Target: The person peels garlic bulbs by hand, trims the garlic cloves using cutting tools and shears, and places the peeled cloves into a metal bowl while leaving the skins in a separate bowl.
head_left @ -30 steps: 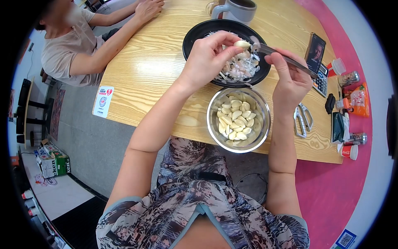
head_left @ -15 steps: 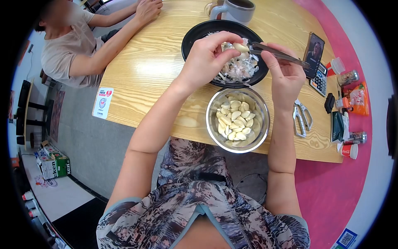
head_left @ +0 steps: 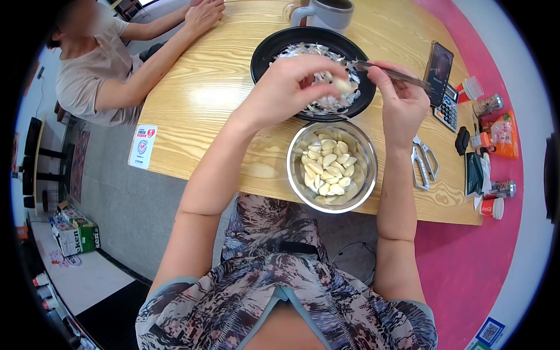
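My left hand (head_left: 286, 90) is over the black plate (head_left: 263, 44), its thumb and forefinger pinching a garlic clove (head_left: 343, 87) blurred by motion. To its right, my right hand (head_left: 402, 96) grips a slim, flat metal tool (head_left: 394, 74), whose tip points left over the plate's rim. Whether it is a small knife or tweezers I cannot tell. Papery garlic skins (head_left: 332, 105) cover much of the plate, partly hidden by my left hand. Nearer to me, a steel bowl (head_left: 367, 175) contains many peeled garlic cloves (head_left: 329, 166).
A grey mug (head_left: 329, 14) stands behind the plate. To the right are a propped phone (head_left: 438, 73), a calculator (head_left: 447, 111), scissors (head_left: 424, 166), paper cups (head_left: 492, 208), and small jars (head_left: 489, 105). Another person (head_left: 99, 70) sits at the left with forearms on the wooden table (head_left: 192, 99).
The clove has moved slightly down, away from the tool's tip, with my left hand. The tool has tilted a little, and the whole view has shifted slightly.
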Demonstrator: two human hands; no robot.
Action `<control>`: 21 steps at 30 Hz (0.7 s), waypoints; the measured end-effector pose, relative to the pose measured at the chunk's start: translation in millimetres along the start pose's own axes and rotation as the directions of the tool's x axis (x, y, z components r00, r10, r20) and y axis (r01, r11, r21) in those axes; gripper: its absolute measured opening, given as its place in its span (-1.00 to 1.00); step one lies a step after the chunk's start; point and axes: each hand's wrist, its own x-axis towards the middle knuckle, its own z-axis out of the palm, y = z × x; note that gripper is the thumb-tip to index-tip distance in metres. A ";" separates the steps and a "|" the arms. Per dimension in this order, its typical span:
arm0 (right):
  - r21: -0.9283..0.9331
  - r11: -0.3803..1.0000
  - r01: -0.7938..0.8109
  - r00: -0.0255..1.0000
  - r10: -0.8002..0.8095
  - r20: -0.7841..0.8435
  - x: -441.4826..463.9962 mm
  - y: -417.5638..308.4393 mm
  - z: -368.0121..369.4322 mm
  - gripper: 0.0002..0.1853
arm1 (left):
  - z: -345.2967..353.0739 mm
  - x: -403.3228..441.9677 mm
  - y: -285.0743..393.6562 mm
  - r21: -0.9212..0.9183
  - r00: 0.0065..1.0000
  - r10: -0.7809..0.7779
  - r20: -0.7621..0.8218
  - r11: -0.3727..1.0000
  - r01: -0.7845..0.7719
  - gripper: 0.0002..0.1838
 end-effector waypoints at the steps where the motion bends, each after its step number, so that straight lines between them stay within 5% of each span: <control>1: -0.004 0.999 -0.038 0.999 0.038 0.024 1.2 2.8 -1.8 -0.90 | -2.9 -0.1 2.1 -0.032 0.989 -0.014 0.145 0.999 0.019 -0.77; 4: -0.067 0.994 -0.081 0.990 0.088 0.111 2.8 9.5 -5.2 -0.89 | 2.1 -1.3 -5.9 -0.110 0.948 0.127 0.292 0.989 -0.099 -0.77; 9: -0.033 0.990 -0.137 0.981 0.140 0.137 2.2 8.1 -2.2 -0.88 | -4.1 -1.3 0.6 -0.121 0.928 0.019 0.373 0.992 0.028 -0.76; 11: -0.025 0.991 -0.129 0.983 0.131 0.130 2.2 6.7 -2.1 -0.87 | -7.3 0.8 -1.1 -0.221 0.944 -0.193 0.266 0.941 0.255 -0.82; 14: 0.017 0.994 -0.110 0.991 0.108 0.074 0.7 0.4 -0.3 -0.87 | -6.8 1.6 -24.5 -0.290 0.967 -0.245 0.075 0.922 0.256 -0.79; 16: -0.133 0.991 0.016 0.991 0.002 0.136 1.0 -0.2 0.2 -0.85 | -9.1 1.5 -29.4 -0.326 0.969 -0.243 0.050 0.913 0.245 -0.77; 17: -0.304 0.951 0.059 0.969 0.019 0.246 0.0 2.7 -2.4 -0.84 | -7.8 1.0 -31.1 -0.319 0.962 -0.272 0.031 0.909 0.268 -0.77; 20: -0.316 0.948 -0.032 0.951 0.126 0.282 -4.9 4.4 0.8 -0.83 | -3.0 1.0 -26.0 -0.284 0.946 -0.324 0.025 0.905 0.318 -0.78; 21: -0.253 0.967 -0.018 0.954 0.092 0.285 -4.5 1.4 1.7 -0.82 | -1.5 0.7 -23.2 -0.074 0.945 -0.325 0.030 0.942 0.326 -0.78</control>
